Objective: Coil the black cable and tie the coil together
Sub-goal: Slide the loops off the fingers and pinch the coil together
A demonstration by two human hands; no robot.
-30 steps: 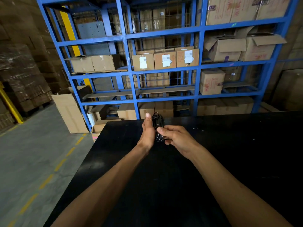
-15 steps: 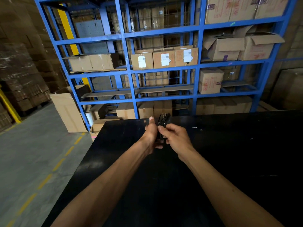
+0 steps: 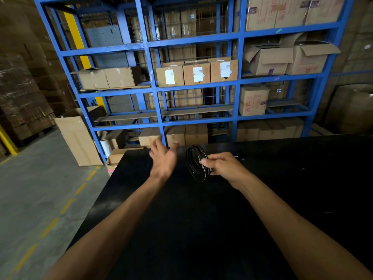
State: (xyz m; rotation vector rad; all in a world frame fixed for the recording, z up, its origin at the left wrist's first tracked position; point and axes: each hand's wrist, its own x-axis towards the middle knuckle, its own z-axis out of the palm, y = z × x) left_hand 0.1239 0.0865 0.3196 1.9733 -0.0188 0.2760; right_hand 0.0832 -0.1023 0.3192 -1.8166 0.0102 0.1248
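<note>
The black cable (image 3: pixel 194 162) is wound into a small upright coil, held above the black table (image 3: pixel 201 229) near its far edge. My right hand (image 3: pixel 224 167) grips the coil's right side, fingers closed around the strands. A thin pale tie or wire end seems to stick out at my fingertips, too small to tell. My left hand (image 3: pixel 164 158) is a short way left of the coil, palm up, fingers spread and blurred, touching nothing.
Blue metal shelving (image 3: pixel 159 110) stacked with cardboard boxes stands just beyond the table's far edge. An open cardboard box (image 3: pixel 77 138) sits on the grey floor at the left, along a dashed yellow line (image 3: pixel 66 205).
My left hand has let go of the coil and swung away to the left, opening. The right hand keeps the coil, which has turned so its loop faces more toward me.
</note>
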